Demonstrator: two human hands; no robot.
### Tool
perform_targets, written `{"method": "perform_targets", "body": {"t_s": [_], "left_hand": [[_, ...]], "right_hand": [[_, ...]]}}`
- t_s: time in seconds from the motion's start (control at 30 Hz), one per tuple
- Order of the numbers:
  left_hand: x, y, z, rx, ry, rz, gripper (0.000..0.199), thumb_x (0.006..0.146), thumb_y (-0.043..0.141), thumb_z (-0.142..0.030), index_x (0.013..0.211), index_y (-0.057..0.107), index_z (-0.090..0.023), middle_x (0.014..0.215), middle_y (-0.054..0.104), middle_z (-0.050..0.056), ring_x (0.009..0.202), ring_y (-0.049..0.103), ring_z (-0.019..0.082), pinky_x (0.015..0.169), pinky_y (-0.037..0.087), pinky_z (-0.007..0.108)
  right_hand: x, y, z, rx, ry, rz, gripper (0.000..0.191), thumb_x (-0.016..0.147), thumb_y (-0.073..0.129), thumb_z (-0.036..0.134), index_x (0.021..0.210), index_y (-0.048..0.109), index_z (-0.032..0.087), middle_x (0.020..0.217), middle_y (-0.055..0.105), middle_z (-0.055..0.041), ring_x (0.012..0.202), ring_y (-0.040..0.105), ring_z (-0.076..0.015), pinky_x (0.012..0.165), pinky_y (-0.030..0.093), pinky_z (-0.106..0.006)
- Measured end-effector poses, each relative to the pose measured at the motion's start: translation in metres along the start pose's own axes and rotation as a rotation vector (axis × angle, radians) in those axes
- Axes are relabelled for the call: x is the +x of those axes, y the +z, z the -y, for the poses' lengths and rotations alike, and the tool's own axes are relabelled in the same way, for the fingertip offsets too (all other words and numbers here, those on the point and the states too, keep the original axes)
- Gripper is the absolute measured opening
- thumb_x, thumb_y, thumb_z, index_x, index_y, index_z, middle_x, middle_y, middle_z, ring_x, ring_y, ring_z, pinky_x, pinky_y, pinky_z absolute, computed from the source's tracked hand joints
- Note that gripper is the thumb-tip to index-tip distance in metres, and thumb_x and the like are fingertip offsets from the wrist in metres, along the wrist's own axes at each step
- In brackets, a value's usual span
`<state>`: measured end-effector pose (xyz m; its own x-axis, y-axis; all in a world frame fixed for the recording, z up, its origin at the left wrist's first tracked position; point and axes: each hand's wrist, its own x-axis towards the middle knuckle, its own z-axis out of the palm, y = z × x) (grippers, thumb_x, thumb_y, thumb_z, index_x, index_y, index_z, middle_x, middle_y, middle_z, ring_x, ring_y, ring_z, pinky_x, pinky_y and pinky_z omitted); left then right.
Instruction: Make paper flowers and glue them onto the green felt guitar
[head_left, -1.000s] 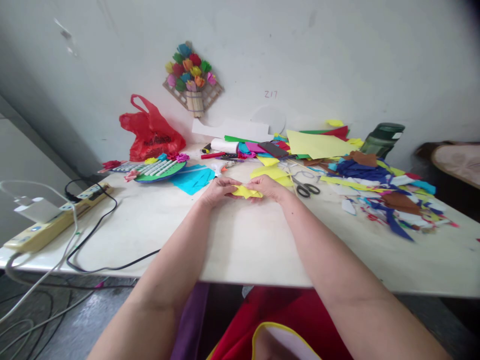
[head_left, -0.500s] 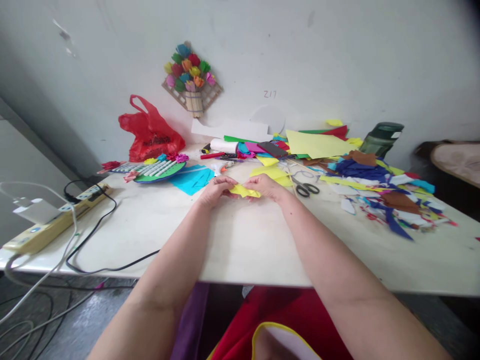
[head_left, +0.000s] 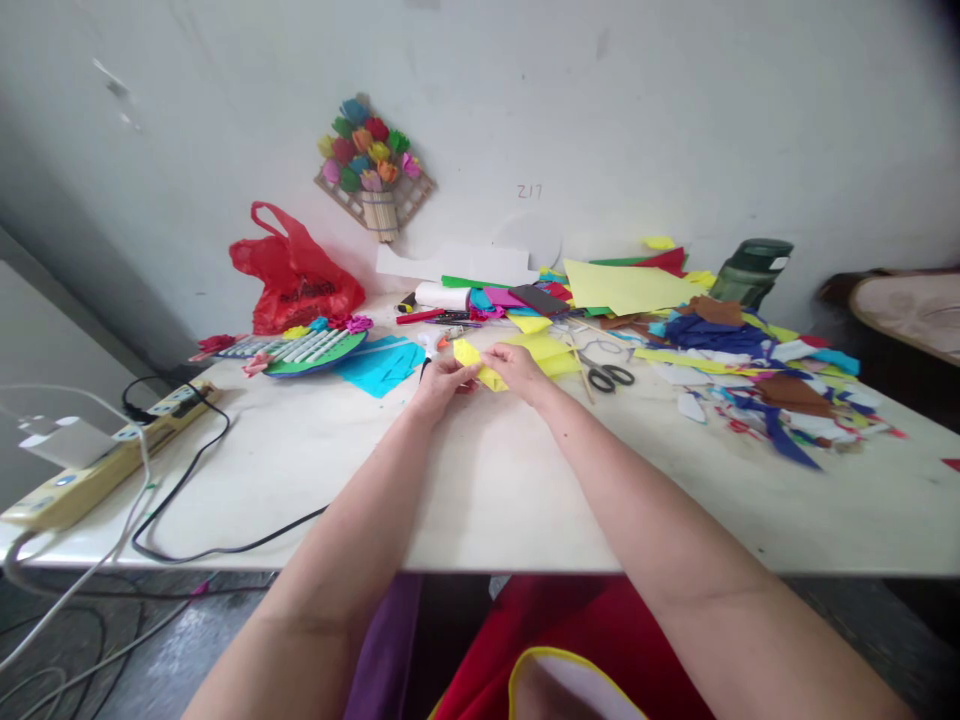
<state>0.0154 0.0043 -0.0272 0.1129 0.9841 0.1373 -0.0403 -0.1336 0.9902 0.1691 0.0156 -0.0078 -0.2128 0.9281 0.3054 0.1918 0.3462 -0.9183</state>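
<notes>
Between my two hands is a small piece of yellow crepe paper (head_left: 466,353), crinkled and bent, held just above the white table. My left hand (head_left: 442,388) pinches its lower left side. The fingers of my right hand (head_left: 514,370) close on its right side, close to the left fingertips, and hide part of it. Behind my right hand lie flat yellow sheets (head_left: 553,352). Black-handled scissors (head_left: 609,377) rest to the right of them. A white tool with an orange part (head_left: 430,345), perhaps a glue gun, lies just beyond my left hand.
Bright blue paper (head_left: 381,368) and a green board with white rolls and paper flowers (head_left: 319,350) lie left. A red plastic bag (head_left: 296,275) stands behind. Coloured scraps (head_left: 795,395) and a green bottle (head_left: 752,272) are right. A power strip (head_left: 97,465) trails cables at the left edge.
The yellow piece, stretched flat between both hands before, now has one part raised above the fingers. My hands have come closer together. The camera view has shifted slightly.
</notes>
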Motion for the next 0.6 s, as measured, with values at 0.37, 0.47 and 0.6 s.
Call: {"method": "perform_targets", "body": {"t_s": [0.37,0.47,0.6], "left_hand": [[0.0015,-0.0045,0.0022,-0.097,0.043,-0.039,0.036,0.056,0.078,-0.040,0.073,0.059,-0.015,0.072,0.062,-0.001,0.059,0.054,0.008,0.056,0.044,0.020],[0.0009,-0.0048,0.0002,-0.144,0.022,-0.053,0.037,0.052,0.080,-0.038,0.071,0.059,-0.014,0.076,0.063,0.000,0.065,0.057,0.010,0.059,0.046,0.021],[0.0015,-0.0044,-0.0003,-0.144,-0.004,-0.068,0.036,0.050,0.080,-0.037,0.067,0.057,-0.014,0.072,0.062,0.000,0.060,0.054,0.009,0.056,0.044,0.021]], "right_hand": [[-0.0035,0.0009,0.0033,0.380,0.259,0.106,0.018,0.064,0.067,0.030,0.067,0.058,0.015,0.054,0.055,0.0044,0.049,0.049,-0.0077,0.051,0.038,-0.020],[-0.0026,0.0012,-0.0003,0.370,0.280,0.124,0.017,0.067,0.066,0.029,0.065,0.056,0.015,0.054,0.056,0.0039,0.048,0.050,-0.0080,0.049,0.039,-0.019],[-0.0009,0.0015,-0.0035,0.315,0.287,0.129,0.018,0.071,0.064,0.028,0.062,0.054,0.016,0.051,0.056,0.0033,0.046,0.051,-0.0088,0.046,0.039,-0.019]]}}
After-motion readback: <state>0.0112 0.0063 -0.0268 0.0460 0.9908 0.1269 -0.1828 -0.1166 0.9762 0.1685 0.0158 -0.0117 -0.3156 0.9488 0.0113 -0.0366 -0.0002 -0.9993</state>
